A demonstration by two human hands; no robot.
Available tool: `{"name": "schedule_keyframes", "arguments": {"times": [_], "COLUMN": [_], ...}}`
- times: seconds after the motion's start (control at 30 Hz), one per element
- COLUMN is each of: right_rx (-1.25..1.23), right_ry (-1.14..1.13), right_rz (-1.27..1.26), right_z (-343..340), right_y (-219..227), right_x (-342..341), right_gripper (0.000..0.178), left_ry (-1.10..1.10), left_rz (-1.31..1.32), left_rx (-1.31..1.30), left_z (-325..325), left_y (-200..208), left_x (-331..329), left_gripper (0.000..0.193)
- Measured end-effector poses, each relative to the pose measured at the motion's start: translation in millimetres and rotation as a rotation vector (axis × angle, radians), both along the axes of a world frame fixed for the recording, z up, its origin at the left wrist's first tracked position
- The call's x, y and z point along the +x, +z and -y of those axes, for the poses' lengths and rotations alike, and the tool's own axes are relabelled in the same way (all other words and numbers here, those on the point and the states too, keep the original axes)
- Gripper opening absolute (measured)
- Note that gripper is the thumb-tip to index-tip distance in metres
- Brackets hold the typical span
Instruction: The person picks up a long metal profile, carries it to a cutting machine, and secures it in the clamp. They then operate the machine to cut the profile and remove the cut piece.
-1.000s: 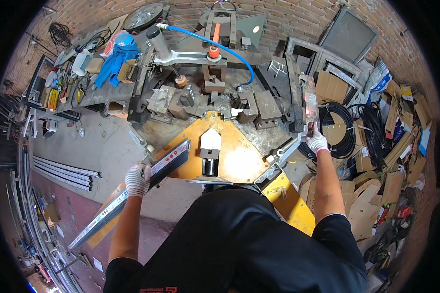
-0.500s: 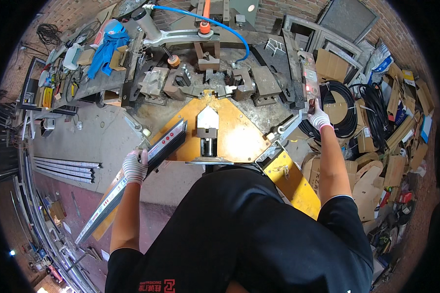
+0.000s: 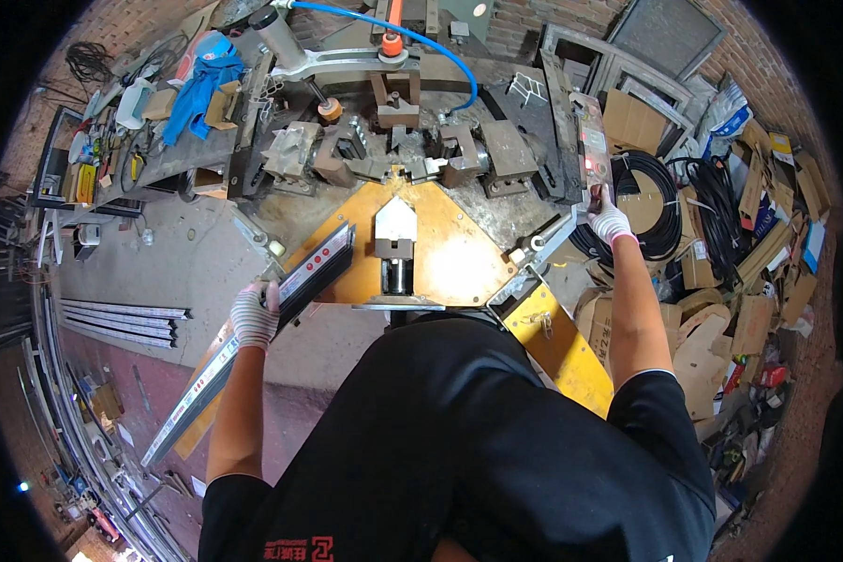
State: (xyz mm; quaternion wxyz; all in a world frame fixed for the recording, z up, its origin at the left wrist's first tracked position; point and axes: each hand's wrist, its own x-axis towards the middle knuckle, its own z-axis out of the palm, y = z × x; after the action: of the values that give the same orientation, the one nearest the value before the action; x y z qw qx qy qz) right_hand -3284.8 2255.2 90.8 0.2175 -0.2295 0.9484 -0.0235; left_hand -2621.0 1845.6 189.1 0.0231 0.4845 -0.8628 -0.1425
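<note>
My left hand (image 3: pixel 255 316), in a striped white glove, is closed round a long dark metal profile (image 3: pixel 217 373) with a pale, printed strip along its face. The profile slants up to the right. Its angled end (image 3: pixel 339 245) lies over the left edge of the yellow machine plate (image 3: pixel 450 251). My right hand (image 3: pixel 611 219), gloved too, is closed at the near end of a narrow control box (image 3: pixel 593 140) on the machine's right side; some fingers are hidden. Mid-plate sits a pointed metal block (image 3: pixel 396 221). Beyond it stand a left jaw (image 3: pixel 332 159) and a right jaw (image 3: pixel 458 155).
A blue hose (image 3: pixel 421 36) arches over the machine. Several more profiles (image 3: pixel 122 318) lie at the left. A yellow support arm (image 3: pixel 560 345) reaches toward me. Coiled black tubing (image 3: pixel 654 201) and torn cardboard (image 3: pixel 721 328) crowd the right; a cluttered bench (image 3: pixel 159 155) stands back left.
The whole view shifts slightly. Both hands keep their grips, and the profile stays nearly in place. The right jaw appears a little farther inward from the block behind it.
</note>
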Motion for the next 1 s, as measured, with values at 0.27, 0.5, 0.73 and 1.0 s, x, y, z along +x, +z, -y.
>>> {"name": "schedule_keyframes", "arguments": {"times": [0.27, 0.5, 0.73, 1.0], "right_rx": [-0.054, -0.040, -1.077, -0.382], "right_ry": [0.029, -0.062, -1.187, -0.133], "right_rz": [-0.019, 0.078, 0.872, 0.466], "right_z": [-20, -21, -3, 0], "right_y": [-52, -58, -86, -15], "right_x": [-35, -48, -74, -20], "right_gripper": [0.100, 0.061, 0.022, 0.111], "left_ry": [-0.035, -0.062, -0.080, -0.007], "left_rz": [0.025, -0.012, -0.041, -0.087], "left_rx": [-0.032, -0.034, -0.075, -0.037], "left_z": [3, -1, 0, 0], "left_y": [-3, 2, 0, -2], "left_x": [2, 1, 2, 4], "left_gripper": [0.040, 0.034, 0.037, 0.038]}}
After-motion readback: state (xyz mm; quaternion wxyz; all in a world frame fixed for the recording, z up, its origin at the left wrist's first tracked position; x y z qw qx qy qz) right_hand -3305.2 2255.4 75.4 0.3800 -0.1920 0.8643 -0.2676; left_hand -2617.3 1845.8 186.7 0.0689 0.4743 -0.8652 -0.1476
